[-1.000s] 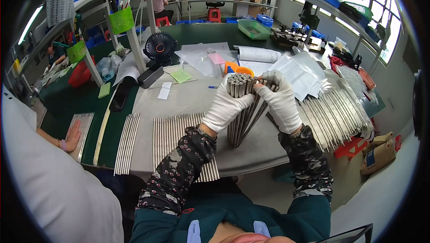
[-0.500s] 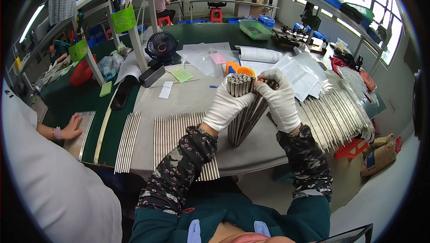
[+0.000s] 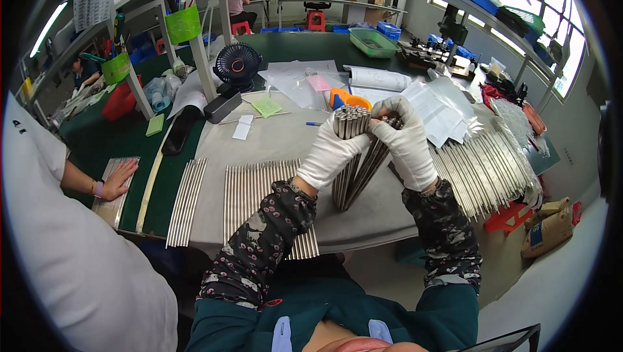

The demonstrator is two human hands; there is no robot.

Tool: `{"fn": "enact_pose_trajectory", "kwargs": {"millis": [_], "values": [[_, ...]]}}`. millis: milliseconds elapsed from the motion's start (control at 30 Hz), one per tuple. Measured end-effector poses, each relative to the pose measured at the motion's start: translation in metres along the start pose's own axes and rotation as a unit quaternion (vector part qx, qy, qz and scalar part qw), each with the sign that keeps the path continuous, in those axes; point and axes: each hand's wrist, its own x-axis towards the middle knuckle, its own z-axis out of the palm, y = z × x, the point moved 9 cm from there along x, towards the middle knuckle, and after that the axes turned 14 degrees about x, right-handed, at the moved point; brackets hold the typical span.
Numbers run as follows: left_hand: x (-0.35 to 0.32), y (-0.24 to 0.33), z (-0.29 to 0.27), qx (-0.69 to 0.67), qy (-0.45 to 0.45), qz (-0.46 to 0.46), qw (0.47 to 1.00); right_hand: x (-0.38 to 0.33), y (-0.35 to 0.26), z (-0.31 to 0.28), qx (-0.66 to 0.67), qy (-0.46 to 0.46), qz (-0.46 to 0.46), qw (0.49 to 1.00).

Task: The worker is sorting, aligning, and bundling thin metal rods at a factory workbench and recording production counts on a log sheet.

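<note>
My left hand [image 3: 329, 157], in a white glove, is closed round a thick bundle of metal rods [image 3: 352, 123], held nearly upright with the round ends showing at the top. My right hand [image 3: 407, 147], also gloved, grips a second bunch of rods [image 3: 371, 169] that leans away to the right. The two bunches spread apart at the top and meet at their lower ends, near the cloth. My right fingertips sit close beside the left bundle's top. Under my left forearm lies a row of rods [image 3: 250, 189], with a smaller group [image 3: 188, 202] left of it.
Many rods [image 3: 483, 173] lie at the right. A co-worker's hand [image 3: 121, 179] rests on a flat packet of thin rods at the left. Behind stand a black fan [image 3: 237, 66], an orange tape dispenser [image 3: 349, 99], papers [image 3: 433, 106], a phone [image 3: 182, 131] and a green basket [image 3: 373, 43].
The co-worker's hand has moved right and spread flatter over the packet. My hands and the rods keep nearly the same place, with the view shifted slightly.
</note>
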Motion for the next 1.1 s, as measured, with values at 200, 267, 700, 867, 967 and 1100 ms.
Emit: {"fn": "enact_pose_trajectory", "kwargs": {"millis": [200,267,700,867,967,1100], "values": [[-0.003,0.002,0.000,-0.021,0.004,-0.005,1.000,0.000,-0.017,0.017,-0.049,-0.072,-0.044,0.995],[-0.003,0.001,-0.001,-0.015,0.005,-0.001,1.000,-0.001,-0.014,0.015,-0.016,-0.052,-0.025,0.998],[-0.005,0.005,-0.001,-0.028,0.006,-0.007,1.000,0.003,-0.009,0.012,-0.009,-0.028,0.009,1.000],[-0.006,0.004,-0.004,-0.025,0.020,0.011,0.999,0.000,-0.004,0.010,0.009,-0.008,0.041,0.999],[-0.005,0.000,-0.003,-0.038,-0.004,-0.006,0.999,0.002,-0.003,0.004,-0.009,-0.003,0.032,0.999],[-0.006,0.003,-0.001,-0.043,0.005,-0.009,0.999,0.003,-0.016,0.016,0.020,-0.012,0.025,0.999]]}}
